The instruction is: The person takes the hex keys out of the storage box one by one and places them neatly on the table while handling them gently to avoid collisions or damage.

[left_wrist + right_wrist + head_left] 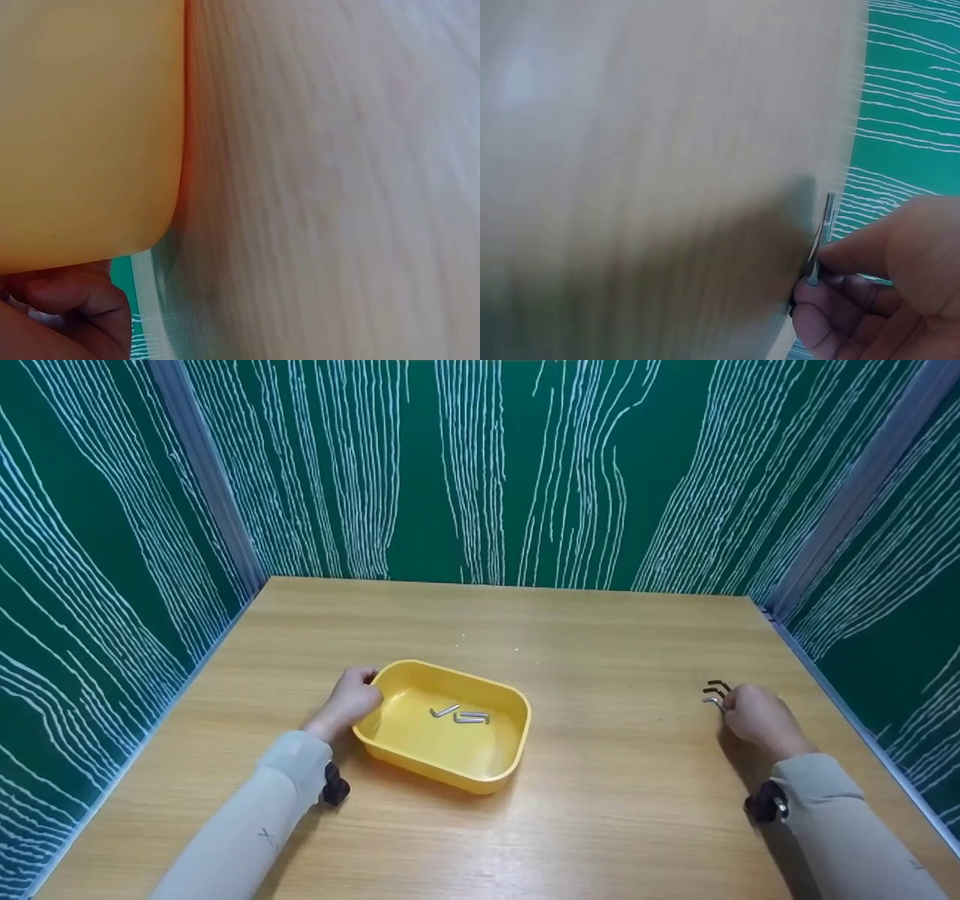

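Observation:
My left hand grips the left rim of a yellow plastic tray, thumb over the edge. On the tray floor lie small silver hex keys, one apart from a pair set side by side. Far to the right, my right hand pinches a few hex keys, two dark and one silver, their bent ends pointing left. The right wrist view shows a hex key between thumb and fingers; the others are mostly hidden there. In the left wrist view the tray's side wall fills the upper left.
The tray stands on a wooden table, left of its middle. Green panels with white wavy lines enclose the table at the back and both sides. A few tiny white specks dot the tabletop behind the tray.

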`<control>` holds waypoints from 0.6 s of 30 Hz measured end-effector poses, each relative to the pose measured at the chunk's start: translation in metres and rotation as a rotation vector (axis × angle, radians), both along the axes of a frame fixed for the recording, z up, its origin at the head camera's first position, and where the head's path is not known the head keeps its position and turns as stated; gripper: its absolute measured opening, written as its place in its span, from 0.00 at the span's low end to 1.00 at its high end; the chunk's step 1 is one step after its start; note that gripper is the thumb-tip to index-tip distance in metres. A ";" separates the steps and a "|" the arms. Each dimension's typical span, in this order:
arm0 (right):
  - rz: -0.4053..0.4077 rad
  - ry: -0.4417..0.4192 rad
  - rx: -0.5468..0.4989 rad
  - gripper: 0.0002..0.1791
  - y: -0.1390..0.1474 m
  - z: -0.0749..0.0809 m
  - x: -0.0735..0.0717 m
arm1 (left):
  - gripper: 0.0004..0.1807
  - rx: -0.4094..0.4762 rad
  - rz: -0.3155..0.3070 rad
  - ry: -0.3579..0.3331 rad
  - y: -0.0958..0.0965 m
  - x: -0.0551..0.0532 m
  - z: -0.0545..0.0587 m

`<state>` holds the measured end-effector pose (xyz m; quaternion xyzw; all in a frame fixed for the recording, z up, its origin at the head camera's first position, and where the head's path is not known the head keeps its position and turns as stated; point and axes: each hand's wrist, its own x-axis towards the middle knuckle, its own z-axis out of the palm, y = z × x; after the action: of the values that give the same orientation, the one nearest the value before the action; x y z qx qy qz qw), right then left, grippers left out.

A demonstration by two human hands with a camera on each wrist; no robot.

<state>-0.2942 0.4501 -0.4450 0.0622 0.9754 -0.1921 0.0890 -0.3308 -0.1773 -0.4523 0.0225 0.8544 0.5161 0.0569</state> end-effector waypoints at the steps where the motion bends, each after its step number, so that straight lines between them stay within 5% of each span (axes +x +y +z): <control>1: 0.000 -0.002 0.001 0.13 0.000 0.000 -0.001 | 0.22 -0.002 0.001 0.003 0.000 0.000 0.000; 18: 0.085 0.040 0.042 0.12 0.002 0.009 -0.010 | 0.25 -0.012 0.007 0.018 0.000 -0.001 0.000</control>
<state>-0.3045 0.4525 -0.4358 0.0190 0.9825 -0.1687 0.0761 -0.3322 -0.1771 -0.4526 0.0240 0.8579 0.5110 0.0474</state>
